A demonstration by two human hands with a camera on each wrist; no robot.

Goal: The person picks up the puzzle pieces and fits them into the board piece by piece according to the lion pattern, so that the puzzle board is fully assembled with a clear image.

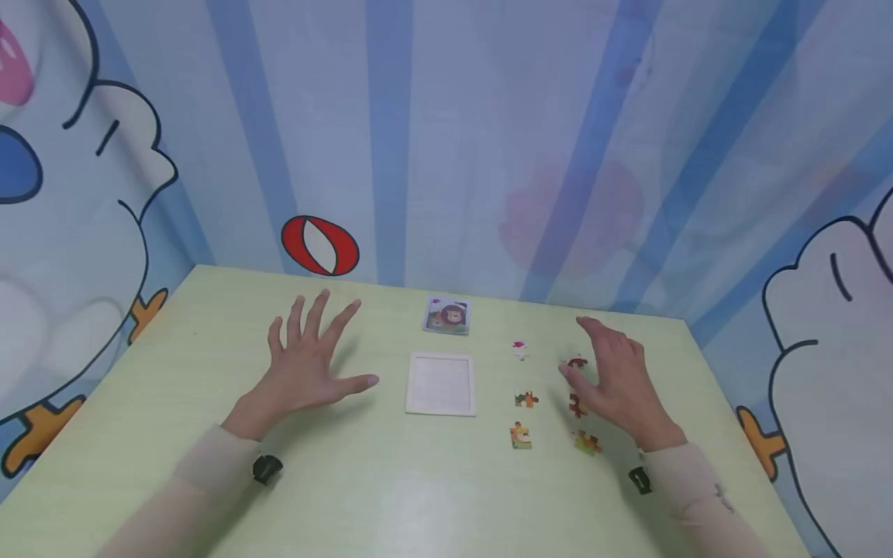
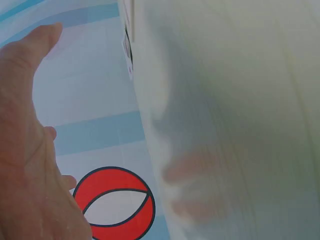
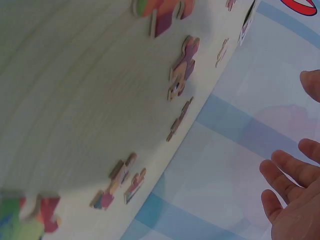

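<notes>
My left hand (image 1: 303, 370) hovers above the table left of a white square puzzle frame (image 1: 441, 385), fingers spread and holding nothing. On the other side my right hand (image 1: 619, 380) hangs over the right-hand jigsaw pieces, thumb and fingers apart with nothing between them. Several loose pieces lie about: one with a pink patch (image 1: 519, 349), an orange-and-green one (image 1: 526, 399), a yellow one (image 1: 520, 435), a brown one (image 1: 577, 404) and a greenish one (image 1: 587, 442). In the right wrist view further pieces (image 3: 117, 182) show on the tabletop; the right hand covers part of that area in the head view.
A picture card (image 1: 447, 316) with a lion lies behind the puzzle frame. The pale yellow table (image 1: 391, 496) ends at a blue-striped backdrop (image 1: 453, 155). Printed cartoon figures cover the side walls (image 1: 63, 256).
</notes>
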